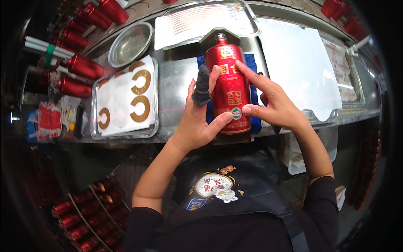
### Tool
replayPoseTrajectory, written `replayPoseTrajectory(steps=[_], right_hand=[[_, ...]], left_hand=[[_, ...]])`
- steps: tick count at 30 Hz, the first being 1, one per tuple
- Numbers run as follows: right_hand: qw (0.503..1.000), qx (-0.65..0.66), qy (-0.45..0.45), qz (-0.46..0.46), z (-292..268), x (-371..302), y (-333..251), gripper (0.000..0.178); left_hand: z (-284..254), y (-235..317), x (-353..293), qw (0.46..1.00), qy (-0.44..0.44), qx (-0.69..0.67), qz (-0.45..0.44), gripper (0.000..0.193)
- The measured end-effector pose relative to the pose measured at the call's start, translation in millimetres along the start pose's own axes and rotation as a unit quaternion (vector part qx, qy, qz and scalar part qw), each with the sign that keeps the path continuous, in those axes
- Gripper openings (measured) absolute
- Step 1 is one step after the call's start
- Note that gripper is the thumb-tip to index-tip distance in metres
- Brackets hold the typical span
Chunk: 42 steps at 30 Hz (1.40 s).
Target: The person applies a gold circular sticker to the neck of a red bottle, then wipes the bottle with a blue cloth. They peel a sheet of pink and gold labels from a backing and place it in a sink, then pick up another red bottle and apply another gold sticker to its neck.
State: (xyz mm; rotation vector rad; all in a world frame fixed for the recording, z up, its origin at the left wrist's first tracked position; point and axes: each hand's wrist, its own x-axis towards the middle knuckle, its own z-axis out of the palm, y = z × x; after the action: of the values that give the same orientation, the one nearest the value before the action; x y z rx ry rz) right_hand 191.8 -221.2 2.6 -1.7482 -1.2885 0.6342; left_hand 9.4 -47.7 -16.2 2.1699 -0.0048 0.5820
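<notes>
A red bottle (228, 84) with gold markings lies face up on a blue cloth (257, 69), its neck pointing away from me. My left hand (195, 122) is closed against its left side. The left thumb presses near a small round green-and-white sticker (236, 113) low on the front, and one finger wears a dark fabric sleeve (202, 86). My right hand (275, 101) has its thumb and index finger stretched apart. The index tip rests on the upper front, the thumb tip beside the sticker; its other fingers are curled and partly hidden.
A metal tray (155, 113) at left carries white sheets and several gold C-shaped labels (141, 82). Behind it stands a metal bowl (131, 44). Another tray (247, 17) is at the back; white sheets (294, 63) lie right. Red bottles (84, 65) stand left, more (90, 222) below.
</notes>
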Motion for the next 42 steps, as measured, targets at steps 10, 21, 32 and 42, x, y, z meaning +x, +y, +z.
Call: replayPoseTrajectory(steps=[10, 21, 32, 42], right_hand=[[0.961, 0.226, 0.135, 0.088, -11, -1, 18, 0.057], [0.96, 0.167, 0.223, 0.013, 3, -38, 1, 0.058], [0.918, -0.166, 0.193, -0.303, -32, 103, -60, 0.032], [0.922, -0.13, 0.296, -0.211, -16, 85, -57, 0.02]], left_hand=[[-3, 6, -1, 0.998, -0.013, -0.049, -0.041, 0.092], [4, 8, -7, 0.988, -0.022, -0.132, -0.081, 0.109], [8, 8, -8, 0.982, -0.006, -0.162, -0.099, 0.109], [9, 4, -11, 0.979, 0.001, -0.171, -0.107, 0.11]])
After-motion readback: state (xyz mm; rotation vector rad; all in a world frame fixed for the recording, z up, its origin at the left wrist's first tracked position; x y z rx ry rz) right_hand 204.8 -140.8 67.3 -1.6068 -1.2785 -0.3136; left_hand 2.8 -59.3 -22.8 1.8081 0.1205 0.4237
